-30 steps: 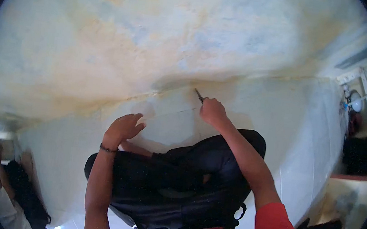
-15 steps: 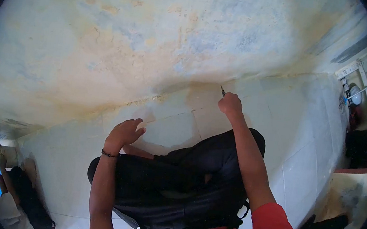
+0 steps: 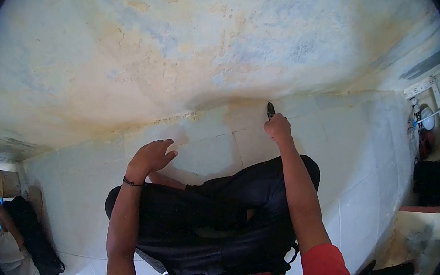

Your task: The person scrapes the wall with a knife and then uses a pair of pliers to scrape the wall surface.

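Observation:
My right hand (image 3: 278,128) is closed round the handle of a small dark tool with a flat, blade-like end (image 3: 271,109). Its rounded tip points up at the line where the wall (image 3: 213,50) meets the tiled floor (image 3: 340,129); the handle is hidden in my fist. To the left, my left hand (image 3: 152,158) hangs over my knee, its fingers stretched out and thumb apart, with nothing in it. A dark bracelet (image 3: 132,183) circles that wrist. My crossed legs (image 3: 211,218) in black trousers are below both hands.
The wall's paint is stained and flaking, with crumbly bits (image 3: 176,118) along its base. At far left another person's raised forearm (image 3: 5,216) holds a thin tool, beside dark trousers (image 3: 30,230). A white-framed opening (image 3: 439,116) with assorted items stands at far right.
The tool in my right hand has turned so its broad face shows instead of a thin edge. The other person's arm at far left has shifted upward. My left hand is almost still.

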`<state>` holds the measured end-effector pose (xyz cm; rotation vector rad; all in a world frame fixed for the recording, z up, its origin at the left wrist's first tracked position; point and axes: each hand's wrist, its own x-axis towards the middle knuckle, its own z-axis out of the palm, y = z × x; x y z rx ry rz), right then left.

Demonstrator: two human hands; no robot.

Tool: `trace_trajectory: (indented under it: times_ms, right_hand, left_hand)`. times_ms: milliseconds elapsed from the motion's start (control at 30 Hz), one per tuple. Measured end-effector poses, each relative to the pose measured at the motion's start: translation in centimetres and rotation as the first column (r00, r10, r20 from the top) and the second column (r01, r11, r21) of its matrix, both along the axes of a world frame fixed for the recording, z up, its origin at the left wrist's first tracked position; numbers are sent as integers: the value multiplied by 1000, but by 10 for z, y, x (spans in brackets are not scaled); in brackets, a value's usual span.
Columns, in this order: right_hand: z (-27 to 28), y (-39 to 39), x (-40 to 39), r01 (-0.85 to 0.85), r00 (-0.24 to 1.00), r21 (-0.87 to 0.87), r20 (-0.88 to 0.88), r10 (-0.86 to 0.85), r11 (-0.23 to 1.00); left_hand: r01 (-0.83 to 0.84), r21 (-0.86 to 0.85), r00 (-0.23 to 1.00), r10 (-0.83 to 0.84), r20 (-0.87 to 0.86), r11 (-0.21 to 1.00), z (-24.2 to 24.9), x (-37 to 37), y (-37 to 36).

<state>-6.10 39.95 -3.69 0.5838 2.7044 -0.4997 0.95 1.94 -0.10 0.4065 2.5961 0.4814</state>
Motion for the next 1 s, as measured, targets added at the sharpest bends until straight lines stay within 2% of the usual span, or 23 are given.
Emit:
trace_trajectory:
  times_ms: [33, 167, 233, 367, 433, 467, 533, 567, 633, 667, 767, 800, 867, 1000]
  right_hand:
    - [5, -1, 0, 40, 997, -151, 68, -30, 988]
    - [-17, 1, -2, -38, 997, -143, 64, 48, 989]
    - [-50, 4, -1, -164, 949, 133, -250, 193, 977]
    - [-29, -16, 10, -205, 943, 78, -250, 219, 976]
    - [-17, -25, 11, -220, 970, -53, -121, 213, 974]
    - [-9, -27, 12, -222, 969, -54, -121, 214, 974]
    - [4, -29, 9, -149, 988, -164, 20, 155, 975]
    - [6, -29, 8, -150, 988, -169, 21, 156, 974]
    - [5, -18, 6, -152, 988, -69, -38, 149, 986]
    - [-8, -12, 7, -139, 971, 51, -187, 146, 989]
    - [-7, -14, 8, -187, 978, 21, -93, 188, 982]
    - [-11, -20, 11, -192, 977, 21, -90, 194, 981]
    - [-20, -37, 19, -250, 949, 34, -189, 252, 968]
    - [-14, -54, 20, -329, 938, -30, -128, 323, 944]
  left_hand:
    - [3, 0, 1000, -3, -11, 1000, 0, 0, 0]
    - [12, -11, 1000, -12, 18, 1000, 0, -2, 1]
    - [11, -37, 1000, -10, 30, 999, 3, -1, 2]
    - [12, -40, 1000, -12, 1, 999, -2, 0, 1]
    - [2, -32, 1000, -1, 28, 999, 5, 0, 3]
    - [0, -34, 1000, 1, 29, 999, 4, 0, 3]
    - [-1, -17, 1000, 2, 26, 1000, 3, 0, 2]
    - [-2, -21, 1000, 3, 27, 1000, 3, 0, 1]
    - [1, -18, 1000, 0, 16, 1000, 4, 1, 1]
    - [-7, -20, 1000, 8, 19, 1000, 4, 1, 0]
    - [-4, -2, 999, 4, 36, 1000, 4, -2, 1]
    - [4, -13, 999, -3, 47, 1000, 6, -2, 2]
    - [1, -24, 998, 0, 60, 1000, 6, -4, 3]
    - [-6, -42, 995, 10, 99, 999, 0, -4, 2]
